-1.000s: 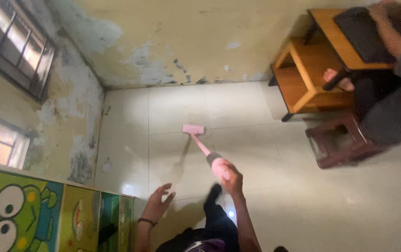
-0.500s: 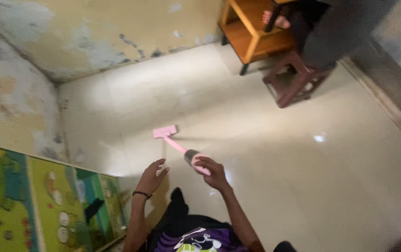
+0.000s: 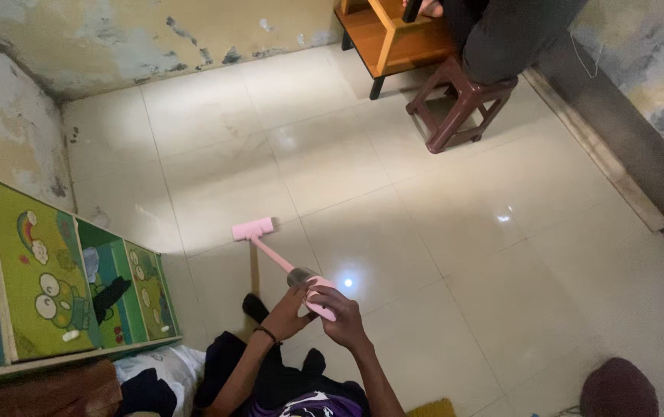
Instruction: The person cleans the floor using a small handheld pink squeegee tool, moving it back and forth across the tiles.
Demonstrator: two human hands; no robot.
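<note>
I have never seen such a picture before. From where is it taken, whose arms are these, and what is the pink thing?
The picture comes from a camera worn on a person's head, looking down, so the two arms at the bottom are that person's own. The right hand grips the body of a pink handheld vacuum; the left hand touches it too. Its flat head rests on the pale tiled floor. At left stands a green cartoon-printed cabinet. At the top, another person sits on a dark stool beside a wooden table.

glossy tile floor (image 3: 440,224), peeling walls (image 3: 115,31)
</note>
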